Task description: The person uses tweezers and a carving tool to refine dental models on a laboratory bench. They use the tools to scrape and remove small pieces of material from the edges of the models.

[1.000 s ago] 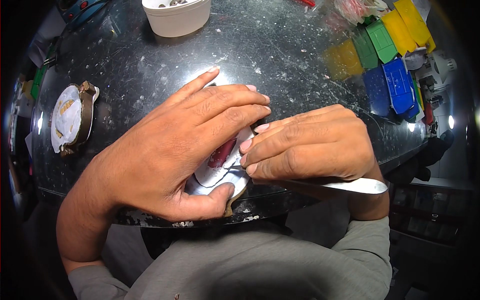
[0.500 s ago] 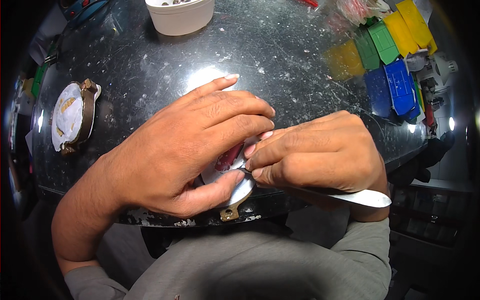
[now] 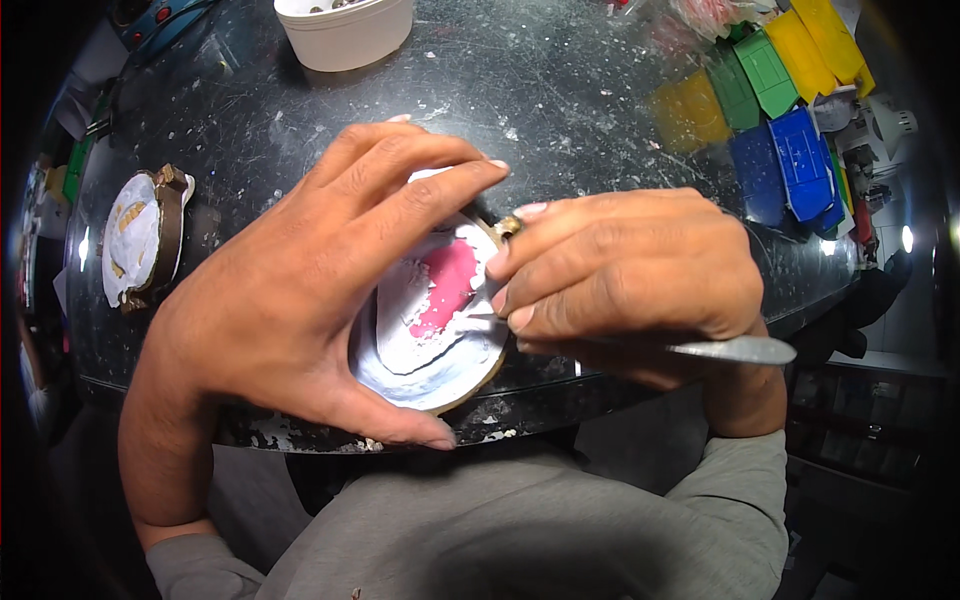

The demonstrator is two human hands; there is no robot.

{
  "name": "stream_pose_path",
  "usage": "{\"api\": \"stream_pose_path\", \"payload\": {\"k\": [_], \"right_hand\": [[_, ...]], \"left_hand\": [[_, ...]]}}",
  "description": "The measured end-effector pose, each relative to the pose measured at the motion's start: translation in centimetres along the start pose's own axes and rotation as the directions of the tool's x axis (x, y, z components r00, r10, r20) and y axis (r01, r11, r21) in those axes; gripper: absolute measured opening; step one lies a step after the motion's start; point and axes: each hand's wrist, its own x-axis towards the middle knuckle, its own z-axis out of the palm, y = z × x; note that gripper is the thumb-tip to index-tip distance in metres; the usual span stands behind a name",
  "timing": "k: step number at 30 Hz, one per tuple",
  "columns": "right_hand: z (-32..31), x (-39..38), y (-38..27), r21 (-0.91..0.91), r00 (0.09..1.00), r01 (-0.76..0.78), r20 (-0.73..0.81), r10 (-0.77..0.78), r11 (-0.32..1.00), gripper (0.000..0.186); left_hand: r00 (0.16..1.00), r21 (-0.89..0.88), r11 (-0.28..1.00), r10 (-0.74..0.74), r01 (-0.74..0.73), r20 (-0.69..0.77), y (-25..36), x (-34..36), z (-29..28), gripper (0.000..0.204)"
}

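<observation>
Left hand (image 3: 290, 285) has spread wider than half second before, so pink patch (image 3: 452, 283) of plaster mould (image 3: 430, 385) is more uncovered. Mould lies near edge of black table (image 3: 590, 110). Left thumb and fingers stand wide apart around it; firmness of hold, I cannot tell. Right hand (image 3: 640, 270) pinches metal spatula (image 3: 735, 349) tightly, against plaster. If mould turns under loose left hand, spatula could slip and gouge pink.

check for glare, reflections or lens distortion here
In the head view, the black table looks bowed at its near edge and the corners fall black; same view, its glossy top mirrors the blue bin, and the white plaster is brightly lit.
</observation>
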Motion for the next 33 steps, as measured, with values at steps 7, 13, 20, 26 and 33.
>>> {"api": "stream_pose_path", "payload": {"k": [7,13,20,26,33], "right_hand": [[1.0,0.0,-0.6,-0.030,1.000,0.001,-0.008,-0.002,1.000,0.013],[0.9,0.1,-0.9,-0.058,1.000,-0.003,0.025,0.005,0.998,0.013],[1.1,0.0,-0.9,-0.080,0.999,-0.019,0.032,0.022,0.997,0.013],[1.4,0.1,-1.6,-0.084,0.996,-0.084,-0.022,0.083,0.993,0.014],[1.6,-0.1,-1.8,-0.110,0.996,-0.060,-0.071,0.052,0.992,0.015]], "left_hand": [[0.999,0.003,1.000,-0.008,0.008,0.053,0.7,-0.2,-0.8,0.122],[0.997,0.051,0.996,-0.074,0.074,0.001,2.0,-0.3,1.1,0.114],[0.995,0.050,0.994,-0.096,0.096,-0.011,2.2,-0.1,1.4,0.113],[0.997,0.005,0.997,-0.078,0.078,-0.011,2.0,0.2,1.2,0.105],[0.998,0.013,0.998,-0.064,0.064,-0.005,1.8,0.3,1.3,0.101]]}}
